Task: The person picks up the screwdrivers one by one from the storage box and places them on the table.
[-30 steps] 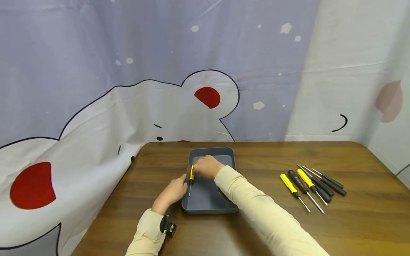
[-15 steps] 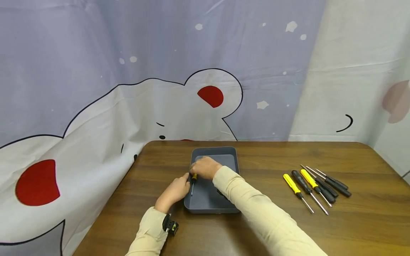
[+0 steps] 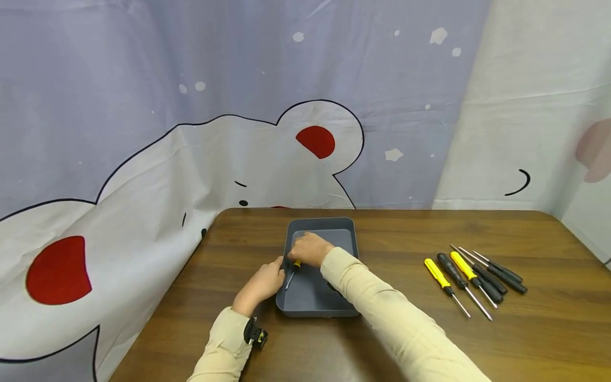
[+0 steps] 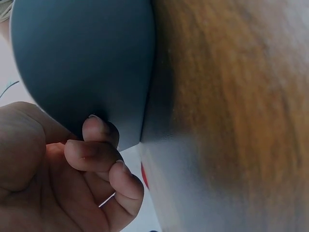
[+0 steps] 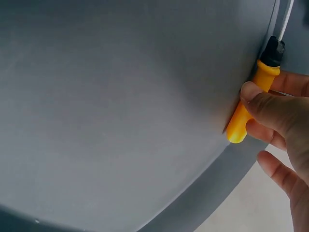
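A grey rectangular tray (image 3: 317, 310) stands on the wooden table. My left hand (image 3: 262, 284) grips its left wall, thumb at the rim and fingers curled against the outer side in the left wrist view. Inside the tray, my right hand (image 3: 310, 249) pinches the yellow handle of a screwdriver (image 5: 248, 106) between thumb and fingers. The screwdriver's black collar and metal shaft point towards the tray's near left in the head view. Most of the handle is hidden there under the right hand.
Several screwdrivers lie grouped on the table's right side, among them a yellow-handled screwdriver (image 3: 436, 273) and a black-handled screwdriver (image 3: 451, 269). A printed curtain (image 3: 238, 159) hangs behind the table's back edge.
My right hand has closed over the screwdriver's handle, now mostly covered. The screwdriver has swung from along the left wall to a slant, its handle end further right. My left hand stays on the tray.
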The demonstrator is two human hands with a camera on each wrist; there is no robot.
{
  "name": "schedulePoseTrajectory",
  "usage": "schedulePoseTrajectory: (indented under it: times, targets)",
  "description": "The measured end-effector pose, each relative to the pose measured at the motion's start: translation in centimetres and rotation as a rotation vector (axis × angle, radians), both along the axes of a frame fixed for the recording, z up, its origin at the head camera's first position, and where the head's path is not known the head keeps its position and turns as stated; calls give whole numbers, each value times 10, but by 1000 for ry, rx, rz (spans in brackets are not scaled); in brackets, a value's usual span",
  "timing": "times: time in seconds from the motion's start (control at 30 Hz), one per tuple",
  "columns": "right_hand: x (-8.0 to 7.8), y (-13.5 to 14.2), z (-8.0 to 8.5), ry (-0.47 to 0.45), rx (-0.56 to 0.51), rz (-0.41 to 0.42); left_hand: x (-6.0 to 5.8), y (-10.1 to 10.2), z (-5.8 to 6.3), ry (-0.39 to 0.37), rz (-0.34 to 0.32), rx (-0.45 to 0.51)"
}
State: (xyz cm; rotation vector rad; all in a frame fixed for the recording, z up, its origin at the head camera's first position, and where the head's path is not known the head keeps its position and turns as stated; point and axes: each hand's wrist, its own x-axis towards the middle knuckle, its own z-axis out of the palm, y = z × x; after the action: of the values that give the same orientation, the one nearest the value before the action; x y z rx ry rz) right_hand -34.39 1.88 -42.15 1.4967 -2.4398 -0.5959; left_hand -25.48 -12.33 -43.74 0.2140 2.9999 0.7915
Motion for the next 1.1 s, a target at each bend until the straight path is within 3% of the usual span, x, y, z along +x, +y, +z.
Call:
schedulePoseTrajectory:
  times: [0.47,0.73,1.1]
  targets:
    - [4,19,12,-109,-40,-65,-2,0,1,-15,-1,17]
    - [4,35,20,-42,-75,-29,-6,-2,1,-15,-1,17]
    - [8,67,34,-59,-223,-17,-7,-6,-1,11,-15,-5]
